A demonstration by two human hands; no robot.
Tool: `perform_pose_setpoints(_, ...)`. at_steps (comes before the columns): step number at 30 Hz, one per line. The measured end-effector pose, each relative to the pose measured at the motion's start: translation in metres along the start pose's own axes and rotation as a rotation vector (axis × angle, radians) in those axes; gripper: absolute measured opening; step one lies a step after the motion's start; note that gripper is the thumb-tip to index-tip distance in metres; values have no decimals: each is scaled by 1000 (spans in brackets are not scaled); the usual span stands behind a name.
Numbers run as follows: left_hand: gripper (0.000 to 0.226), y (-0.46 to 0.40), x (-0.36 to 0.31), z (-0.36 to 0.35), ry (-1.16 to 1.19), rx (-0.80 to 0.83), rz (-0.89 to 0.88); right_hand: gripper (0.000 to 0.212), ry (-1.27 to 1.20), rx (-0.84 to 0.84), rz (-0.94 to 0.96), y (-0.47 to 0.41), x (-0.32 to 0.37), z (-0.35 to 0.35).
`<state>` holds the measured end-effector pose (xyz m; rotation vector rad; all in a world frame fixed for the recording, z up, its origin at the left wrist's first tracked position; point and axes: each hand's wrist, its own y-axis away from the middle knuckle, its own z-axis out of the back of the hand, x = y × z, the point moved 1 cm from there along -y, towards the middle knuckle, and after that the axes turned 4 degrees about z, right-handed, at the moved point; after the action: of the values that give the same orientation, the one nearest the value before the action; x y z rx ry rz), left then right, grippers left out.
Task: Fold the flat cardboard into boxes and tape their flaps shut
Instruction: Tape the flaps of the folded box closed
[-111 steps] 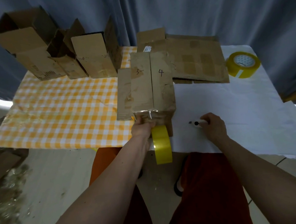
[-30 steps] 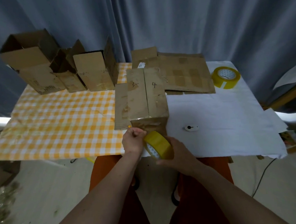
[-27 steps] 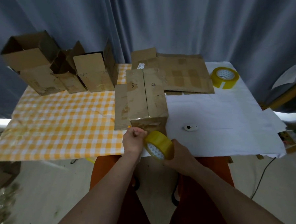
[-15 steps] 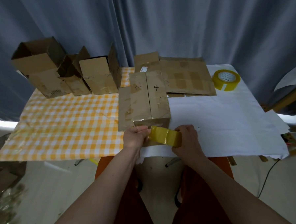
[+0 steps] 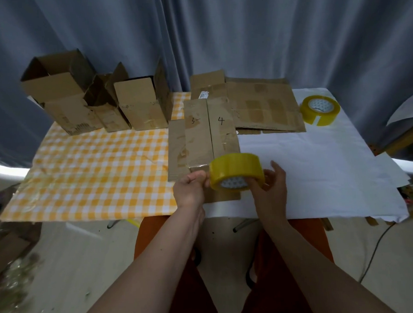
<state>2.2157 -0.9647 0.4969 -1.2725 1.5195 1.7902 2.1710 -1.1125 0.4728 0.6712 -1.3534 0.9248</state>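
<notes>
Raised since before, tape roll (image 5: 236, 171) (yellow) gripped by right hand (image 5: 270, 189); left hand (image 5: 190, 189) pinches its end.

Tape roll (image 5: 236, 172) no longer dangling on edge below the left hand (image 5: 190, 189), as 3.7 s ago; now lifted, turned with its broad yellow band facing up, level with both hands and just in front of the near end of the box (image 5: 210, 134). Right hand (image 5: 270, 189) off the small dark-tipped object on the white cloth, brought across to the roll's right side, fingers through the core and around the rim. That small object now out of sight, behind roll or hand. Left hand raised slightly, thumb and fingertips pinching at the roll's left edge.
</notes>
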Motion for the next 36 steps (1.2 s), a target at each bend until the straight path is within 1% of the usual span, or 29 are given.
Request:
perform_pose_setpoints(2, 22, 5, 4, -3, -4, 53, 22, 57, -98, 29, -109, 0, 1, -5)
perform_pose_setpoints(4, 18, 8, 6, -6, -1, 56, 37, 49, -168, 14, -145, 1, 1, -7)
perform_pose_setpoints(7, 7, 4, 7, -6, 6, 12, 63, 37, -138, -3, -127, -3, -2, -6)
perform_pose_setpoints(8, 8, 3, 7, -6, 3, 4, 73, 31, -113, -11, -143, -5, -3, -6)
perform_pose_setpoints(10, 13, 0, 10, -4, 15, 13, 102, 12, -56, -19, -178, -8, -3, -7)
perform_pose_setpoints(11, 12, 0, 10, -3, 17, 4, 113, 12, -23, -6, -179, -9, -2, -8)
perform_pose_setpoints(13, 4, -1, 10, -2, 31, -26, 119, 24, 20, 52, -123, -11, 2, -9)
perform_pose_setpoints(14, 6, -1, 8, 0, 56, -50, 118, 26, 23, 75, -95, -11, 3, -7)
perform_pose_setpoints(15, 13, -3, 7, 3, 103, -93, 122, 27, 34, 82, -72, -13, 5, -4)
perform_pose_setpoints(17, 19, -10, 2, 12, 178, -172, 110, 29, 129, 35, -39, -21, 1, 8)
perform_pose_setpoints(20, 20, -17, -3, 21, 123, -160, 81, 39, 352, -6, 42, -32, -3, 28)
perform_pose_setpoints(23, 20, -24, -4, 22, 54, -142, 129, 42, 366, 37, 81, -34, -1, 28)
perform_pose_setpoints(25, 19, -30, -7, 21, 12, -143, 137, 45, 429, 80, 143, -38, 0, 28)
perform_pose_setpoints(27, 20, -39, -11, 23, 44, -187, 125, 48, 581, 85, 178, -49, 1, 37)
perform_pose_setpoints(29, 23, -48, -14, 26, 64, -230, 104, 51, 796, 81, 167, -60, 2, 47)
perform_pose_setpoints(31, 23, -55, -15, 23, 38, -229, 98, 52, 903, 112, 154, -69, 3, 50)
perform_pose_setpoints(33, 23, -63, -13, 19, 22, -228, 118, 48, 970, 147, 171, -75, 3, 46)
perform_pose_setpoints(36, 27, -72, -14, 12, 20, -259, 99, 42, 1068, 170, 163, -86, 3, 40)
